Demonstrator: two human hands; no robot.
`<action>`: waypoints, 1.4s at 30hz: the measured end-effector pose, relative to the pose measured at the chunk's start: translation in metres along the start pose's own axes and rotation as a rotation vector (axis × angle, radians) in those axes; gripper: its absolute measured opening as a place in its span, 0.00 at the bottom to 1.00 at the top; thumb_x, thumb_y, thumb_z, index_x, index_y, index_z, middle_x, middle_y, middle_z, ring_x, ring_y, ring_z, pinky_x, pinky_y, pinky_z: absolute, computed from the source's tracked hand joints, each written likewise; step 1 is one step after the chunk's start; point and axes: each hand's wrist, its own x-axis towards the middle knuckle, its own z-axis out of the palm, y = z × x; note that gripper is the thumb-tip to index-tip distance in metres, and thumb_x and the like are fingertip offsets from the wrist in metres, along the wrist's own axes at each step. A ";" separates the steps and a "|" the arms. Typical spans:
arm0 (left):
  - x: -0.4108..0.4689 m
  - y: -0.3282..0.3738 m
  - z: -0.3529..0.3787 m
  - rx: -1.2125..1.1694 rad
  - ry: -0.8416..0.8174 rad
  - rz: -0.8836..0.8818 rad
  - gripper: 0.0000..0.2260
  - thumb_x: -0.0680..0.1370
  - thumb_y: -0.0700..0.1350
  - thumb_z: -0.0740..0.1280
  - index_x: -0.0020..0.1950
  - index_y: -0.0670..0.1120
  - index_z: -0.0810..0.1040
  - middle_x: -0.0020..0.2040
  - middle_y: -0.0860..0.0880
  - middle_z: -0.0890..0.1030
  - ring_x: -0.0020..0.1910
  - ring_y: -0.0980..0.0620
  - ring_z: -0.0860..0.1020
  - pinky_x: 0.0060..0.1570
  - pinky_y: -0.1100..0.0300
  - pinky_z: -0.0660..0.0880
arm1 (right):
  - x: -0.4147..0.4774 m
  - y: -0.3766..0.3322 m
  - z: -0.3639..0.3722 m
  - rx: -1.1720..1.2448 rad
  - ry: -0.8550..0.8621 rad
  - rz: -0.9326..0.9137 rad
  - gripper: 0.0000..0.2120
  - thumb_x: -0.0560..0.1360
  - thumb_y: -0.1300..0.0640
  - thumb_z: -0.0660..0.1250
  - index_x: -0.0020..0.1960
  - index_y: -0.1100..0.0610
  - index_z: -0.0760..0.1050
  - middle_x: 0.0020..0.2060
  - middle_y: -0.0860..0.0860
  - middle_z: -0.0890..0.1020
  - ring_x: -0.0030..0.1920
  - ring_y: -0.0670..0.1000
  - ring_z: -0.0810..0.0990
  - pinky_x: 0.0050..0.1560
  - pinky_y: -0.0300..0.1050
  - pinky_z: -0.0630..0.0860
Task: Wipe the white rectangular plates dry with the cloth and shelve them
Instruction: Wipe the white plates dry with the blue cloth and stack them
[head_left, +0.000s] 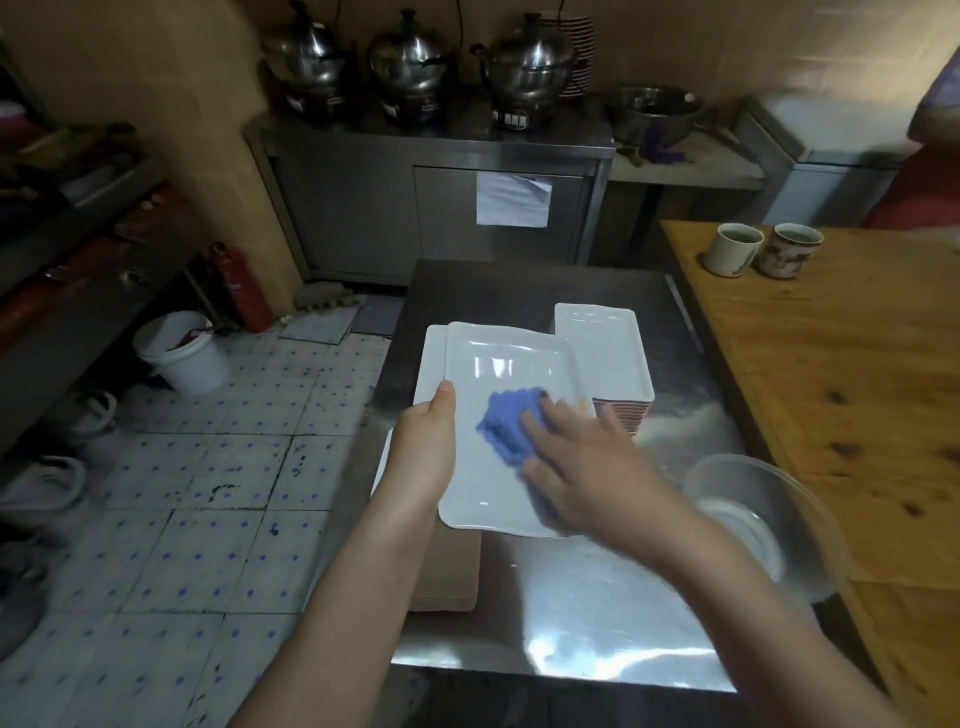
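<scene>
Currently, left grip (423, 441) pinching plate (498, 364) edge, right grip (582, 462) spread flat on cloth (506, 423) mid-plate

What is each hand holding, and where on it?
The left hand grips the plate by its left edge, thumb on the rim; the right hand presses the cloth onto it.

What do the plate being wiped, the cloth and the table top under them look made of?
The plate: glazed ceramic or possibly melamine, white and glossy, with sharp highlights. The cloth: soft blue fabric, matte and bunched, perhaps microfibre. The table top: likely stainless steel, grey with blurred bright reflections.
</scene>
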 end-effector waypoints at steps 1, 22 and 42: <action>0.001 -0.001 0.000 0.001 0.011 0.003 0.20 0.82 0.53 0.54 0.42 0.41 0.77 0.46 0.36 0.81 0.44 0.41 0.79 0.47 0.51 0.75 | -0.004 -0.011 0.001 0.048 -0.029 -0.049 0.35 0.72 0.42 0.37 0.71 0.55 0.65 0.73 0.56 0.63 0.69 0.55 0.67 0.69 0.58 0.56; -0.002 -0.002 0.005 -0.064 0.005 0.005 0.19 0.82 0.53 0.54 0.40 0.46 0.76 0.44 0.40 0.81 0.46 0.40 0.80 0.50 0.49 0.76 | 0.006 -0.022 0.003 0.114 -0.066 0.098 0.27 0.78 0.42 0.44 0.77 0.44 0.52 0.78 0.48 0.50 0.77 0.53 0.50 0.73 0.55 0.45; 0.000 -0.011 0.011 -0.055 -0.025 0.045 0.19 0.82 0.53 0.54 0.57 0.44 0.78 0.52 0.43 0.82 0.50 0.43 0.81 0.51 0.52 0.76 | 0.006 -0.010 -0.026 0.531 0.049 0.557 0.15 0.75 0.51 0.66 0.59 0.57 0.73 0.54 0.52 0.79 0.53 0.54 0.75 0.45 0.41 0.69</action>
